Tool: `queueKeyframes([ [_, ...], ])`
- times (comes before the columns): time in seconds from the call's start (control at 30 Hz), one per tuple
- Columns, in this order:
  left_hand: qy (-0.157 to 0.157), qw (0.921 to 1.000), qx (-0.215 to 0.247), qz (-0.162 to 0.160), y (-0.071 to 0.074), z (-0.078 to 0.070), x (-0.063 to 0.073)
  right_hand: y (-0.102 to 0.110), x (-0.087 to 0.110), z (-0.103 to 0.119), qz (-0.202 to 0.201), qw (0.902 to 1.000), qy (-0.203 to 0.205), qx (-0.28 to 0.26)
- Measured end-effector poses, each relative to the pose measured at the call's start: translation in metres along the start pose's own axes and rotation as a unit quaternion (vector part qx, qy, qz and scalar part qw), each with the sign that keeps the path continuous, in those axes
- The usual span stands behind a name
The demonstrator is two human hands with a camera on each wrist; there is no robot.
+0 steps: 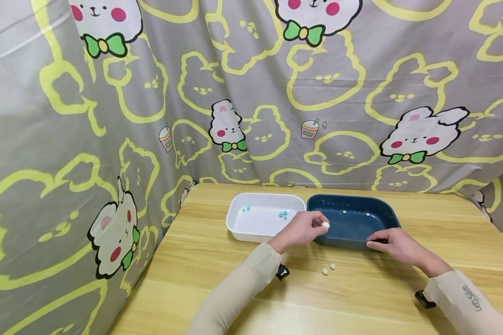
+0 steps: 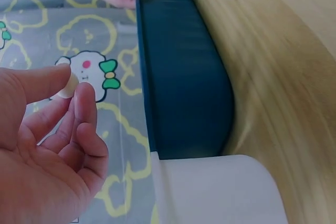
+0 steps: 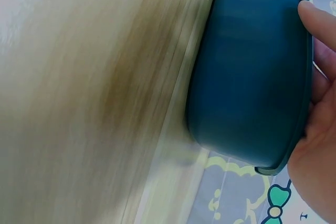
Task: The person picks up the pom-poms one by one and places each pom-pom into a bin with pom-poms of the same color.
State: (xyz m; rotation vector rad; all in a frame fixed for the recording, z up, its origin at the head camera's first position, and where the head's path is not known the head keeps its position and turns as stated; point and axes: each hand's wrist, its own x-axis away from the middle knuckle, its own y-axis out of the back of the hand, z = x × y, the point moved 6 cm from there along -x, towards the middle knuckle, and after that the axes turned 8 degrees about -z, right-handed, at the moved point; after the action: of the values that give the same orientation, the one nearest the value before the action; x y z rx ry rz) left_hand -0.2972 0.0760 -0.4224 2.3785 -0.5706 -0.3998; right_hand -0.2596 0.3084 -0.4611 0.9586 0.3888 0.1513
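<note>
A small white ball (image 1: 325, 225) is pinched between the thumb and fingers of my left hand (image 1: 305, 228), above the left end of a dark blue tray (image 1: 341, 243). The left wrist view shows the same ball (image 2: 68, 86) partly covered by the fingertips. My right hand (image 1: 396, 244) grips the tray's near rim toward its right end, thumb outside and fingers reaching over the edge. Inside the blue tray lie two white balls, one (image 1: 344, 212) near the middle and another (image 1: 367, 214) farther right. Two more white balls (image 1: 325, 271) rest on the table in front.
A white tray (image 1: 245, 235) stands directly left of the blue one, with several teal balls (image 1: 285, 214) in it. Both sit on a wood-grain table (image 1: 184, 279). A patterned grey curtain (image 1: 260, 158) hangs behind and along the left side.
</note>
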Motion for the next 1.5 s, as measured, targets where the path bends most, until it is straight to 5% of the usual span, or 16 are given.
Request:
queueKeyframes([
  [0.43, 0.011, 0.9997, -0.017, -0.016, 0.0, -0.007, -0.018, 0.001, 0.0, 0.001, 0.006, 0.9999, -0.003, -0.01],
  [0.9, 0.032, 0.9984, -0.009, -0.046, -0.004, 0.001, -0.032, 0.001, 0.001, 0.001, 0.004, 0.9999, -0.009, -0.013],
  [1.5, 0.04, 0.9959, -0.06, -0.054, -0.001, 0.0, -0.038, 0.0, 0.002, 0.0, 0.005, 0.9997, -0.012, -0.02],
])
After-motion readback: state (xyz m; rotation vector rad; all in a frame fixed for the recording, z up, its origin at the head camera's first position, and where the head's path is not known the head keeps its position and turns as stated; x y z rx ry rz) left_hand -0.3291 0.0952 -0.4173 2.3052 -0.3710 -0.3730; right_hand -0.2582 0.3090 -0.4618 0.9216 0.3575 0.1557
